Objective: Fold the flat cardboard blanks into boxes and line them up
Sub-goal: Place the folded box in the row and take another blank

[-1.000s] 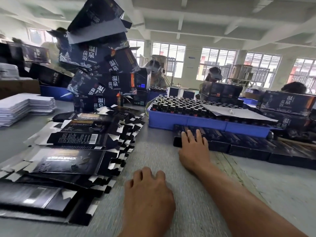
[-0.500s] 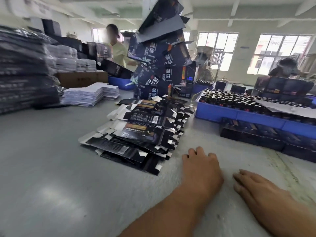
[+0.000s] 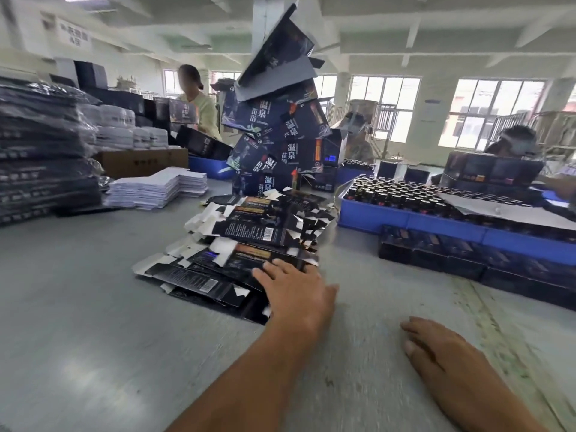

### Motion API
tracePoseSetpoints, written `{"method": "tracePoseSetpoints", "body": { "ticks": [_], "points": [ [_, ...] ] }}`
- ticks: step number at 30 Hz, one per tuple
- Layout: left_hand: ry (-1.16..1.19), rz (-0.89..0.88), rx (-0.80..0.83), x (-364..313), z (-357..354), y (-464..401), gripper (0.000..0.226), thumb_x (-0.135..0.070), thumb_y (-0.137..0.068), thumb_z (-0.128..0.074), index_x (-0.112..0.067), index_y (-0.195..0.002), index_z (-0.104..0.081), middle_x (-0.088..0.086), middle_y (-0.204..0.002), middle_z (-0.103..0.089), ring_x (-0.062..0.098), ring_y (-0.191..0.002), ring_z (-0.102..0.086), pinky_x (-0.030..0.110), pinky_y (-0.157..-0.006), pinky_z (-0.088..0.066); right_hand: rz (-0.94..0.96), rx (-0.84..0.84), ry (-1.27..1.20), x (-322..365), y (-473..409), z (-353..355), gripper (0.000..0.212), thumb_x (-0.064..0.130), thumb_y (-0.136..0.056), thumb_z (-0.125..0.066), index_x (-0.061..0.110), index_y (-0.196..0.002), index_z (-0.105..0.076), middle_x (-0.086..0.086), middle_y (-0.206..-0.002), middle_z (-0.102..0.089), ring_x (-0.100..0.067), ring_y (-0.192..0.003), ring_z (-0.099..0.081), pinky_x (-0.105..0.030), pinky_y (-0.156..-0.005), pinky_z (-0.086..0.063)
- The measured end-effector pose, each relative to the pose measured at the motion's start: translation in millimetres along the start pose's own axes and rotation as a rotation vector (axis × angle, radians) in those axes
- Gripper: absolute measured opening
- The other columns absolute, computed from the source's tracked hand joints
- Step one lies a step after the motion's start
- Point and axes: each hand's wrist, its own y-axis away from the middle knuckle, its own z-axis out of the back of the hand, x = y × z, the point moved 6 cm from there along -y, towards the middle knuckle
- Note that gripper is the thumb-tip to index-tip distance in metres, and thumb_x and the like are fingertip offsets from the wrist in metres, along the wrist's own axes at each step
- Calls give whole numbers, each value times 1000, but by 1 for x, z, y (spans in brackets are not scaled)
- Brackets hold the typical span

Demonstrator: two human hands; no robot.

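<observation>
While both hands' fingers lie straight (gripping nothing), stacked boxes (image 3: 274, 145) read 温泉苗浴.

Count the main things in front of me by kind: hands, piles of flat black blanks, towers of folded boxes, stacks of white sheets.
Hands: 2 (left hand, right hand)
Pile of flat black blanks: 1
Tower of folded boxes: 1
Stack of white sheets: 1
Total: 5
</observation>
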Motion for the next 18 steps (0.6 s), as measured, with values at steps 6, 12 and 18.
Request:
{"method": "tracePoseSetpoints", "body": {
  "ticks": [6, 12, 18],
  "points": [
    [41, -563, 16, -105, -3, 70, 46, -53, -98, -47, -18, -125, -58, 17, -128, -59, 38, -121, -47, 60, -102, -28, -183, -204, -245, -29, -3, 19, 31, 17, -101, -55, 23, -130, -64, -1, -129, -66, -11, -98, -51, -27, -88, -37],
    [87, -770, -61, -115, -3, 80, 51, -58, -92, -54, -25, -132, -54, 11, -132, -54, 33, -123, -42, 49, -99, -34, -167, -165, -230, -34, -7, 16, 35, 15, -102, -52, 23, -135, -60, -2, -130, -65, -13, -103, -55, -21, -86, -34],
    [111, -616, 125, -94, -20, 47, 104, -89, -72, -49, -39, -155, -11, 11, -166, -8, 28, -153, -2, 48, -121, -3, -145, -154, -225, -38, -6, 15, 33, 19, -104, -47, 28, -135, -57, 10, -111, -59, -3, -92, -48, 3, -65, -32]
  ]
}}
